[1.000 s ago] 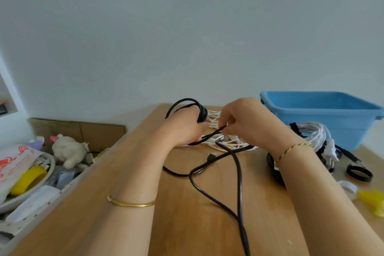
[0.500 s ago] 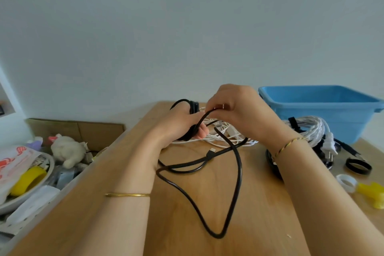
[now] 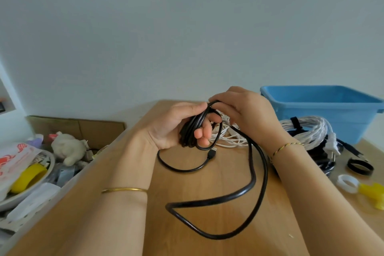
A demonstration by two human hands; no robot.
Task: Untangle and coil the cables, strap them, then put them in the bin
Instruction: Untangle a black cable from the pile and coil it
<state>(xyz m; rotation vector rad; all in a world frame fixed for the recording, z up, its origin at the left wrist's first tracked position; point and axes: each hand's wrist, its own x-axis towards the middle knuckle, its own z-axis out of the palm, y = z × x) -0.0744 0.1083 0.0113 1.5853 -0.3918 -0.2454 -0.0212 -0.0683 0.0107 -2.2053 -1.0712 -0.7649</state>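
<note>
Fingers [image 3: 204, 132] of left hand [image 3: 174, 124] now grip more black cable [image 3: 262, 172].

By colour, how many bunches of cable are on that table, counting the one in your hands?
Black: 2, the black cable being coiled and a dark coil partly hidden under the strapped white coil.
White: 2, the thin white tangle and that strapped white coil.
Total: 4.
</note>
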